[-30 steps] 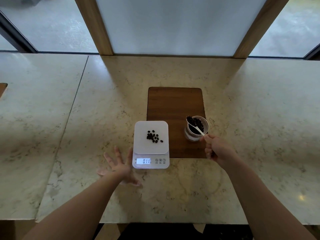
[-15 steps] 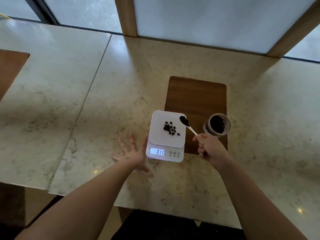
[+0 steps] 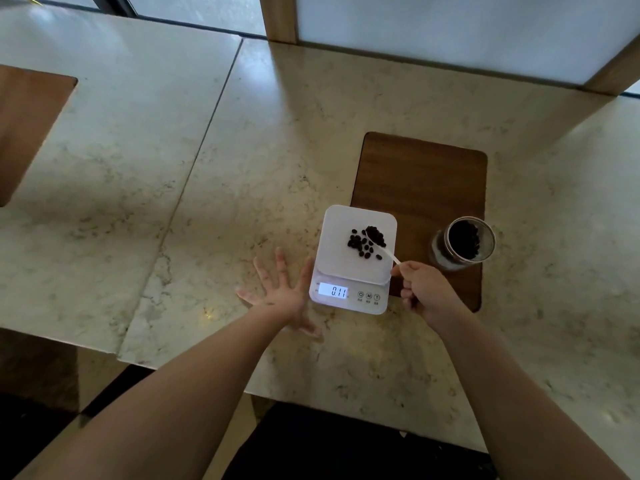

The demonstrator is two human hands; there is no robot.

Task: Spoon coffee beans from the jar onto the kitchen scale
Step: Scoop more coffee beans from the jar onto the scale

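A white kitchen scale [image 3: 337, 233] sits on the marble counter, its lit display reading 0.11. Several dark coffee beans [image 3: 357, 244] lie loose on its platform. My right hand [image 3: 424, 291] grips the handle of a small white spoon [image 3: 384, 249], whose bowl is heaped with beans and hovers over the platform's right side. The open glass jar [image 3: 465, 242], partly filled with beans, stands to the right on a wooden board [image 3: 420, 174]. My left hand [image 3: 280, 292] rests flat on the counter with fingers spread, touching the scale's left edge.
The scale overlaps the wooden board's left front corner. A second wooden board [image 3: 26, 123] lies at the far left. A seam [image 3: 204, 140] runs between two counter slabs. Wooden window posts [image 3: 278, 17] stand at the back; the counter's front edge is just below my forearms.
My right hand has carried the loaded spoon leftward from the jar to above the beans on the scale. The view has shifted left. The left hand stays by the scale.
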